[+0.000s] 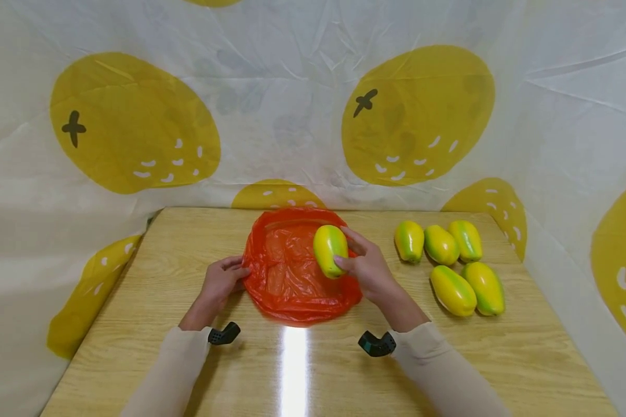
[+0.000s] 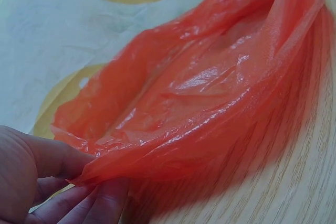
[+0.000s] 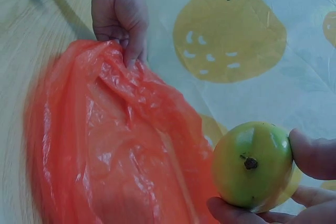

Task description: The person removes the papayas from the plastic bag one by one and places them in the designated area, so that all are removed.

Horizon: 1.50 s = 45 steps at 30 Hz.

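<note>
So far, none of the fruit looks to be inside the orange bag [image 1: 292, 272]: its pale inside shows bare, and the first piece is only now at its mouth. The right hand [image 1: 370, 269] grasps a mango [image 1: 330, 250], thumb on one side and fingers curled round the other, holding it just above the bag's rim at about two o'clock of the opening. From the right wrist the fruit's green stem end [image 3: 252, 163] faces the camera, clear of the plastic beside it. The left hand [image 1: 220, 284] pinches the bag's edge at nine o'clock, thumb on top and fingers beneath [image 2: 100, 203], lifting that lip off the table [image 1: 135, 324] so the mouth stays spread. Both forearms come in from six o'clock in pale sleeves, the wrists low, and the right wrist bends inward towards the bag.

Out at three o'clock from the bag, five more mangoes [image 1: 451, 260] lie on the wood, three in a far row and two nearer, close together and well apart from the bag. I judge the bagging has barely begun, with six pieces yet to go in. Behind the table hangs a white cloth [image 1: 292, 104] printed with big yellow fruit.
</note>
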{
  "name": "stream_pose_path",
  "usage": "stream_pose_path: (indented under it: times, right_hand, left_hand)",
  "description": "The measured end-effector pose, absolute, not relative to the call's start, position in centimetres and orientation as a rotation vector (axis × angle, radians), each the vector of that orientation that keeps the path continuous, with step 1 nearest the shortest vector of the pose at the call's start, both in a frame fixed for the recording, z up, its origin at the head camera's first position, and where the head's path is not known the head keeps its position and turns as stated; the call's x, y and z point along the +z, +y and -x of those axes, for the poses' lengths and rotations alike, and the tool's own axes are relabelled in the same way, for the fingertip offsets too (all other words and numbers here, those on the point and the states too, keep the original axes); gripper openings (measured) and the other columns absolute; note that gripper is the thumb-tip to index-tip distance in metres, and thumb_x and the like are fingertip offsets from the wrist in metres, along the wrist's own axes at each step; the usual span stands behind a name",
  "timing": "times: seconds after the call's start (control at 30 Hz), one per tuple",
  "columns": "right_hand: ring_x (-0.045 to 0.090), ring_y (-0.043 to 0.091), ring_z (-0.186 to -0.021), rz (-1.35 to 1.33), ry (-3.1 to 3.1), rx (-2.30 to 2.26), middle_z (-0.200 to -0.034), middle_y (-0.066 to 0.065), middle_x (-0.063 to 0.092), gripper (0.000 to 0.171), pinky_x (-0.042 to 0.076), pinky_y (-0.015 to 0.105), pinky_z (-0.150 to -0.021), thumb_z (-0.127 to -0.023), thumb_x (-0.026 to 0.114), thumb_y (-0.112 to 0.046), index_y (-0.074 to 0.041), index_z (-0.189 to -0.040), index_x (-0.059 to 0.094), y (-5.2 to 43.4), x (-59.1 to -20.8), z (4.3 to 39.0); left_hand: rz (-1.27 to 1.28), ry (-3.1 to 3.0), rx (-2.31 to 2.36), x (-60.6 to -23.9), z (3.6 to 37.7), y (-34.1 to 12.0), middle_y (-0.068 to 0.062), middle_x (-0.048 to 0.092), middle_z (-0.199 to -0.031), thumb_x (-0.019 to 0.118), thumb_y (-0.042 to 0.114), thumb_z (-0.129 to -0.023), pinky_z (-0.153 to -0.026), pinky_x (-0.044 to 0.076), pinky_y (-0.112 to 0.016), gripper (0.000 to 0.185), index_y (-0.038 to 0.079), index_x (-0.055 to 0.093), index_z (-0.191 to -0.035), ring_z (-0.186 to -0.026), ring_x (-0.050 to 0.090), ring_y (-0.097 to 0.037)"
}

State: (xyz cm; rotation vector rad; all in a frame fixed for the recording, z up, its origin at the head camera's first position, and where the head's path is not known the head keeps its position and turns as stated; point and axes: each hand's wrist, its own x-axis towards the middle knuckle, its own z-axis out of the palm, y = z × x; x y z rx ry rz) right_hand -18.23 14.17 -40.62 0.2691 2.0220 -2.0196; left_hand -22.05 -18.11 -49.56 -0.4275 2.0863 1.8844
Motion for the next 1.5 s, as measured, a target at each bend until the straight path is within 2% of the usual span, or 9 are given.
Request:
stream_pose_path:
  times: [0.23, 0.63, 0.9, 1.2, 1.5]
  right_hand:
    - [0.057, 0.030, -0.125, -0.278, 2.031, -2.011, -0.170, 0.018, 0.029, 0.074, 0.059, 0.019, -0.086, -0.100, 0.062, 0.000, -0.025, -0.164, 0.034, 15.4, -40.3, 17.4]
    - [0.056, 0.030, -0.128, -0.227, 2.035, -1.994, -0.170, 0.022, 0.025, 0.075, 0.059, 0.019, -0.089, -0.101, 0.060, 0.000, -0.023, -0.166, 0.030, 17.3, -40.1, 16.3]
    - [0.059, 0.021, -0.119, -0.194, 2.071, -1.993, -0.171, 0.023, 0.024, 0.074, 0.058, 0.019, -0.088, -0.102, 0.059, 0.000, -0.019, -0.166, 0.028, 18.4, -40.1, 15.7]
    - [0.048, 0.035, -0.137, -0.231, 2.101, -1.963, -0.172, 0.024, 0.020, 0.074, 0.057, 0.016, -0.089, -0.103, 0.058, -0.003, -0.020, -0.167, 0.026, 19.6, -39.9, 15.2]
    - [0.044, 0.036, -0.141, -0.234, 2.132, -1.937, -0.173, 0.025, 0.017, 0.075, 0.055, 0.014, -0.089, -0.104, 0.058, -0.004, -0.020, -0.168, 0.022, 21.0, -39.8, 14.7]
  left_hand:
    - [0.424, 2.085, 1.888, -49.4, 21.9, -18.1, -0.024, 0.061, -0.147, 0.066, 0.007, -0.101, -0.078, 0.063, -0.022, 0.048, 0.002, 0.055, -0.148, -0.092, 0.071, -0.010]
    - [0.412, 2.095, 1.873, -49.4, 21.9, -18.1, -0.024, 0.061, -0.146, 0.065, 0.008, -0.102, -0.076, 0.064, -0.022, 0.048, 0.002, 0.054, -0.148, -0.087, 0.072, -0.009]
    - [0.403, 2.092, 1.882, -49.5, 22.0, -17.9, -0.025, 0.059, -0.148, 0.064, 0.008, -0.102, -0.075, 0.063, -0.022, 0.049, 0.001, 0.053, -0.149, -0.087, 0.071, -0.008]
    - [0.404, 2.098, 1.877, -49.6, 22.0, -18.0, -0.025, 0.061, -0.146, 0.065, 0.006, -0.101, -0.076, 0.063, -0.022, 0.049, 0.002, 0.054, -0.148, -0.089, 0.071, -0.008]
    - [0.408, 2.114, 1.862, -49.6, 22.1, -17.9, -0.025, 0.061, -0.145, 0.065, 0.007, -0.102, -0.078, 0.063, -0.022, 0.048, 0.002, 0.054, -0.148, -0.091, 0.071, -0.010]
